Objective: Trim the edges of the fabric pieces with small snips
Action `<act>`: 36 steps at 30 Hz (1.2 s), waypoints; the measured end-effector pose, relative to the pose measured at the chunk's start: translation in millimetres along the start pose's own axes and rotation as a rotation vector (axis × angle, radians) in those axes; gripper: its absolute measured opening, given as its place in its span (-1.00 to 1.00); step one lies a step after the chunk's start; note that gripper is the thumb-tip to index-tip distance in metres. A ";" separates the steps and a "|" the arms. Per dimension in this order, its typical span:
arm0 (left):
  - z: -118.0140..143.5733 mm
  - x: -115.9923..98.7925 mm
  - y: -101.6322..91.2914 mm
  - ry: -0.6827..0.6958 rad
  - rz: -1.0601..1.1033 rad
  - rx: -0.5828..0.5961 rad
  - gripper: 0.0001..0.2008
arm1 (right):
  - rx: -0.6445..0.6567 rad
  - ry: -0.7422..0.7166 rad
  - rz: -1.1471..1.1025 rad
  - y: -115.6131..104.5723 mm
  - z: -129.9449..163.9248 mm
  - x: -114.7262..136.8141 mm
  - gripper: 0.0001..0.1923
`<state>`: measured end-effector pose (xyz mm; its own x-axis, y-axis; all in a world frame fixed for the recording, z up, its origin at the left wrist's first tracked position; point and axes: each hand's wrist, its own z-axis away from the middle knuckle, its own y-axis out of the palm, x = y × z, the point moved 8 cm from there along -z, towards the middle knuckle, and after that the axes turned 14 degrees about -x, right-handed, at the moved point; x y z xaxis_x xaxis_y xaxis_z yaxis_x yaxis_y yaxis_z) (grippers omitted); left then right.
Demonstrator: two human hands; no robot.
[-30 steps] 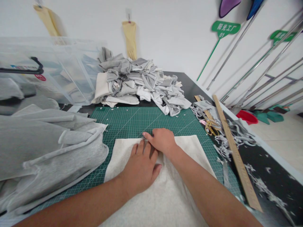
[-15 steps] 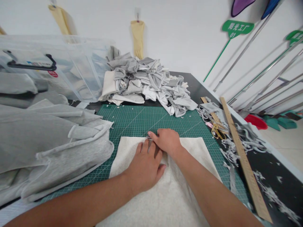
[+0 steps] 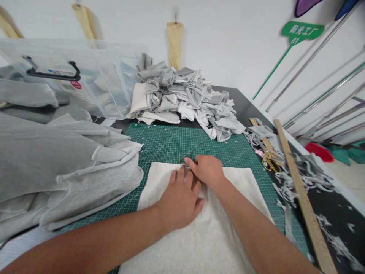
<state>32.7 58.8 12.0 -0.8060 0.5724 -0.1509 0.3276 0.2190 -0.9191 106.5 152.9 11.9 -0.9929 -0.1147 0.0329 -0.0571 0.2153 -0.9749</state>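
Note:
A pale off-white piece of fabric [image 3: 182, 251] lies over a green cutting mat [image 3: 171, 140], its top edge running across the mat. My left hand [image 3: 181, 199] rests on the cloth with fingers spread, close below my right hand. At the top edge my right hand [image 3: 208, 170] is closed, thumb pointing left. A thin, dark metallic tip sticks out by its thumb, at the fabric's edge. The rest of that tool is hidden in the hand, so its kind does not show.
Grey fabric pieces [image 3: 57, 160] are piled at left, before a clear plastic box [image 3: 108, 87]. More grey cloth [image 3: 182, 91] is heaped behind the mat. A wooden ruler [image 3: 302, 190], gold-handled scissors [image 3: 269, 163] and fabric scraps [image 3: 286, 188] lie at right.
The whole view has shifted slightly, so things appear a little farther right. Both hands stay at the fabric's top edge, with barely any movement against it.

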 end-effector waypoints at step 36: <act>0.0 -0.1 2.0 0.003 0.010 0.021 -0.45 | -0.030 -0.009 -0.018 0.5 0.1 -1.5 -0.29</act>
<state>33.5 59.2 10.2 -0.8013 0.5767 -0.1593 0.3252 0.1964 -0.9250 107.9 153.0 11.3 -0.9907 -0.1275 0.0485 -0.0786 0.2425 -0.9670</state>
